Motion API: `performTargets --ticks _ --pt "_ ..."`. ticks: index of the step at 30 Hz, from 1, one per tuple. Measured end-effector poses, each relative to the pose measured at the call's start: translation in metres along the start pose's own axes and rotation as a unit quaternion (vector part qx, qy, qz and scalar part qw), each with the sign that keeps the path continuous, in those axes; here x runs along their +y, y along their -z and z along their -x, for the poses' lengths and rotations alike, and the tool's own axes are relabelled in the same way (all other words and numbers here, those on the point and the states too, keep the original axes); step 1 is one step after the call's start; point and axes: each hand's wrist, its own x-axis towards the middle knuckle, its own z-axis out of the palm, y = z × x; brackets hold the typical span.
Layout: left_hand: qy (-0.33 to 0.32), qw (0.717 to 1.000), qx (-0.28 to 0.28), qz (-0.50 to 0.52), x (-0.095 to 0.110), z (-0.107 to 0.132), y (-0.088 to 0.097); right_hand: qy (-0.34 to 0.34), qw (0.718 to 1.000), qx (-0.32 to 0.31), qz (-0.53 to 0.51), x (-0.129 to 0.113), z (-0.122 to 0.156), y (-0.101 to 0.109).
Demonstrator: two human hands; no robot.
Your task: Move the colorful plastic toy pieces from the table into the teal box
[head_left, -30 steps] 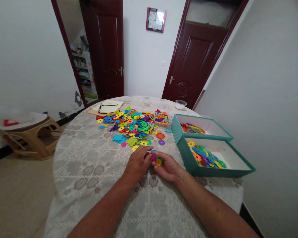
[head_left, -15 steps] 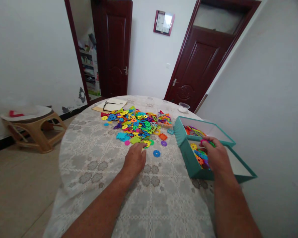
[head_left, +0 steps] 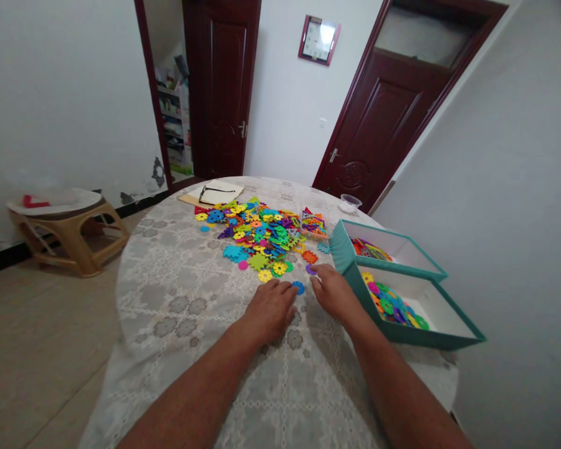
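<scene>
My left hand (head_left: 272, 310) rests palm down on the table, fingers loosely stretched, its fingertips at the edge of a blue notched disc (head_left: 298, 287). Just right of it, my right hand (head_left: 335, 294) reaches in with thumb and forefinger apart, fingertips at a purple disc (head_left: 311, 269). Beyond both hands lies a heap of colourful plastic gear-like pieces (head_left: 262, 231). A yellow disc (head_left: 265, 275) and a lime square piece (head_left: 258, 261) sit at its near edge. To the right, a teal box (head_left: 378, 318) holds many mixed discs (head_left: 393, 304) in its near compartment.
The box's far compartment holds long coloured pieces (head_left: 371, 249). A small clear tray of pieces (head_left: 314, 234) stands beside the heap. Glasses (head_left: 210, 193) lie on papers at the back left; a clear bowl (head_left: 350, 202) is at the back right. A stool (head_left: 75, 240) stands left.
My right hand has left the box and come left to the purple disc; the pink piece it held now appears gone from it. My left hand has moved right and nearer, to the blue disc.
</scene>
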Motion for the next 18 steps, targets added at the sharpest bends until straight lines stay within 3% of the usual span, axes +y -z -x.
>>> performTargets --ticks 5,11,15,18 --pt "-0.004 0.999 -0.006 -0.034 0.002 0.005 -0.006 -0.171 0.978 -0.028 0.115 0.017 -0.037 -0.043" --pt "-0.003 0.999 -0.003 -0.049 0.000 0.006 -0.011 -0.189 0.978 -0.022 0.082 0.038 -0.046 -0.049" --pt "-0.005 0.999 -0.007 -0.053 0.000 0.005 -0.011 -0.165 0.985 -0.014 -0.047 0.047 -0.042 -0.049" --pt "-0.008 0.999 -0.010 -0.053 0.000 0.006 -0.011 -0.155 0.966 -0.013 -0.205 0.047 -0.037 -0.047"
